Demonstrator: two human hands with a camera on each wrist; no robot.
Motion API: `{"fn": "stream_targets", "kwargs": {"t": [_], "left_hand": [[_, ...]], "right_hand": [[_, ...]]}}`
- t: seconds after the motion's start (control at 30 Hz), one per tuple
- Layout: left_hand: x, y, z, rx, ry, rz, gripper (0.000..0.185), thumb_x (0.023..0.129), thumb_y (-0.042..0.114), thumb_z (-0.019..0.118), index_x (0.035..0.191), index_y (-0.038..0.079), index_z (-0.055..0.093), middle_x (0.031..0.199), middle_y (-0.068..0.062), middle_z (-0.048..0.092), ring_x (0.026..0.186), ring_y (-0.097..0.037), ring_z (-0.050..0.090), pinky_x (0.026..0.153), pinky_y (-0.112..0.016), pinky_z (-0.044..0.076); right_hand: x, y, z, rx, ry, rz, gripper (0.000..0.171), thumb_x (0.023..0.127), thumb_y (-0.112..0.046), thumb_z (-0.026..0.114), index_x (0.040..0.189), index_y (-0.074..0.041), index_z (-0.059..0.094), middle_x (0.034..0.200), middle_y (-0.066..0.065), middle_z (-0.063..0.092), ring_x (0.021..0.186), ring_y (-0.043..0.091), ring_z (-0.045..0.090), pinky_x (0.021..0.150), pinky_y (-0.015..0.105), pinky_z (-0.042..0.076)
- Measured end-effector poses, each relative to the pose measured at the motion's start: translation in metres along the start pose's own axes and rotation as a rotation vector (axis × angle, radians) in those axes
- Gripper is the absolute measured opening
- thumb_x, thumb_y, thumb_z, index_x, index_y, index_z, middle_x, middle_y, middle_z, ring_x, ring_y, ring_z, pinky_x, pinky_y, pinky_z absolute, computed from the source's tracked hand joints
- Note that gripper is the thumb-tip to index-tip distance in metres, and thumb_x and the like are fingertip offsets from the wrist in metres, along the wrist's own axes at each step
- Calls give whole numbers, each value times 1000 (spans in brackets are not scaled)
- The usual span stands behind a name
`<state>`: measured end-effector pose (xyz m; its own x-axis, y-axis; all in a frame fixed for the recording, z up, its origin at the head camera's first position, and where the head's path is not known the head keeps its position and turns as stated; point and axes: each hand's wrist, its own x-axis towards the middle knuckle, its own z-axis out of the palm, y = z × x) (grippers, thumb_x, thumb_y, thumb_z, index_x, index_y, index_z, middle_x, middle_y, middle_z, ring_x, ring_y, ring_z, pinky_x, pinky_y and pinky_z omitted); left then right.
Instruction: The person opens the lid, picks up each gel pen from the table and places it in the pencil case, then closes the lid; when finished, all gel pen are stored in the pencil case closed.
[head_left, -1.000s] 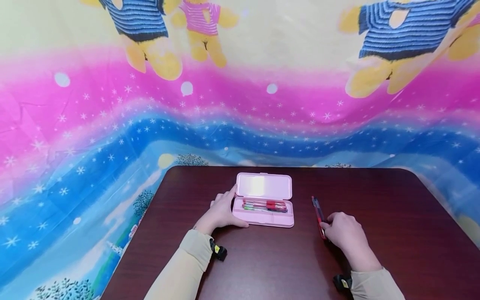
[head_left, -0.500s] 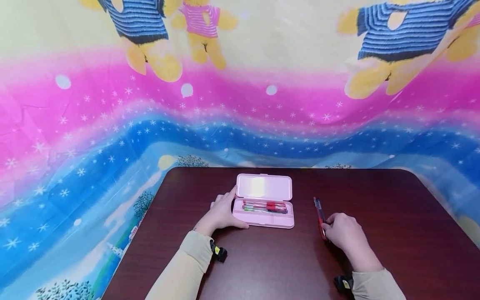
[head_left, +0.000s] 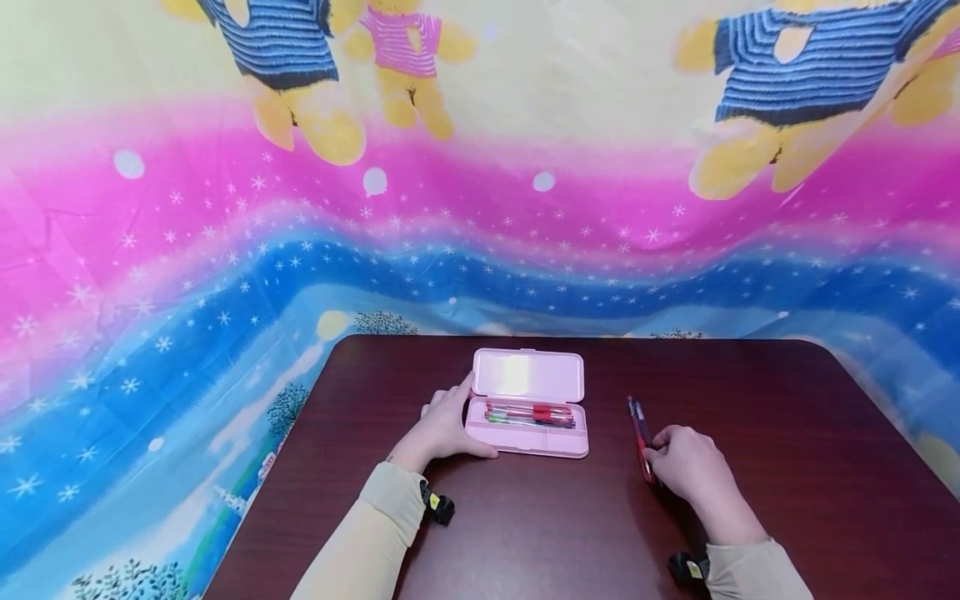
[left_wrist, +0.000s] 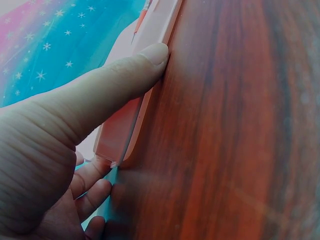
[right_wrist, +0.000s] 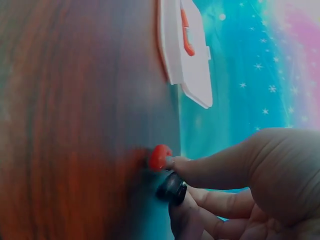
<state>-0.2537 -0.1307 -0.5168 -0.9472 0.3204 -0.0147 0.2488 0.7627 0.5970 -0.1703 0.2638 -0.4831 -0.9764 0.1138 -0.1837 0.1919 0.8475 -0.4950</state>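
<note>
A pink pencil case (head_left: 506, 436) lies open on the table, its lid (head_left: 551, 375) folded back. Several pens (head_left: 531, 414) with red, green and dark parts lie in its rear compartment. My left hand (head_left: 441, 425) holds the case at its left end, thumb along the front edge and fingers round the side. Right of the case, my right hand (head_left: 692, 465) pinches a red pen (right_wrist: 160, 157) and a black pen (right_wrist: 172, 187) together between thumb and fingers. Their far ends point away from me, close over the table. The palm hides part of the pens in the head view.
The dark brown wooden table (head_left: 795, 433) has rounded far corners. Behind it hangs a colourful printed cloth (head_left: 480, 217) with bears and snowflakes, which reaches down to the table's back and left edges. Table surface separates the case from my right hand.
The far ends of the pens in my right hand have shifted very slightly to the right. Both hands and the case otherwise stay in place.
</note>
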Motion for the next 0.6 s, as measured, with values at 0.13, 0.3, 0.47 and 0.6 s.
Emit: {"fn": "stream_targets", "kwargs": {"t": [0.13, 0.3, 0.47, 0.6], "left_hand": [[0, 0, -1, 6, -1, -1, 150, 59, 60, 105, 178, 23, 20, 163, -11, 56, 139, -34, 48, 115, -63, 41], [2, 1, -2, 13, -1, 1, 149, 60, 60, 105, 178, 23, 21, 162, -12, 56, 140, -35, 48, 116, -63, 41], [2, 0, -2, 1, -4, 0, 148, 61, 59, 105, 178, 26, 20, 160, -13, 57, 141, -36, 48, 116, -63, 41], [2, 1, -1, 7, -4, 3, 150, 60, 59, 105, 178, 27, 19, 158, -12, 59, 139, -35, 49, 114, -62, 41]], "right_hand": [[-1, -1, -4, -8, 35, -7, 28, 102, -20, 73, 113, 6, 73, 91, 12, 74, 77, 24, 62, 67, 41, 52], [-4, -15, -5, -22, 162, -95, 27, 102, -19, 73, 117, 3, 76, 94, 13, 74, 78, 25, 64, 69, 45, 54], [-5, -45, 9, -18, 345, -311, 21, 98, -14, 78, 115, -3, 81, 102, 15, 75, 84, 30, 69, 77, 55, 58], [2, -76, 24, -24, 373, -462, 17, 96, -9, 81, 112, -7, 83, 105, 13, 75, 91, 32, 70, 85, 55, 60]]}}
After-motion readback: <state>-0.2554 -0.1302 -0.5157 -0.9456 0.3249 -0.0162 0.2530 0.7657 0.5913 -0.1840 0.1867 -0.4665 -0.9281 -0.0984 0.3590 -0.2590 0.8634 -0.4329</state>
